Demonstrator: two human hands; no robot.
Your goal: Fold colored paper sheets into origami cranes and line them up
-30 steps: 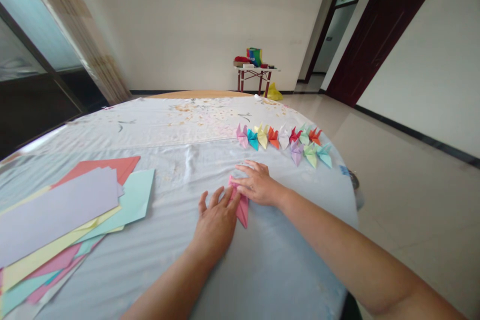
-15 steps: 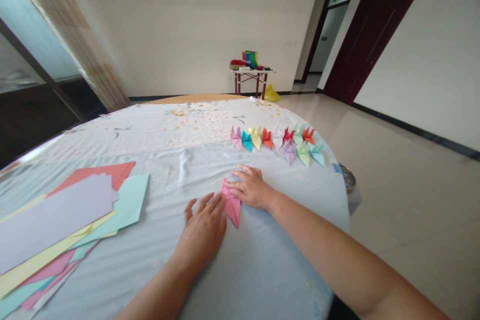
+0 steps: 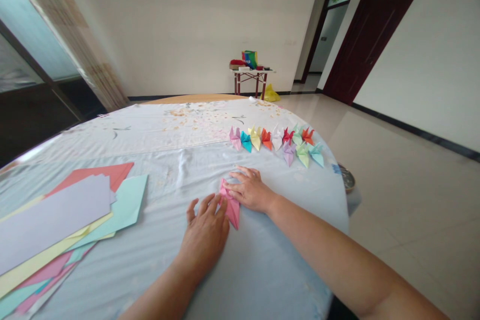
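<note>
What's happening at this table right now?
A person has both hands at a folded pink paper lying on the tablecloth. The right hand has fingers over its upper part; the left hand has fingertips at its left edge. Beyond them are folded paper figures in two rows, and loose coloured sheets lie piled to the left.

Left of the pink paper (image 3: pixel 233 212), the left hand (image 3: pixel 206 235) lies palm down, fingers bent toward it. From its right, the right hand (image 3: pixel 249 190) spreads fingers onto its upper part, bare forearm (image 3: pixel 330 250) slanting away.
</note>
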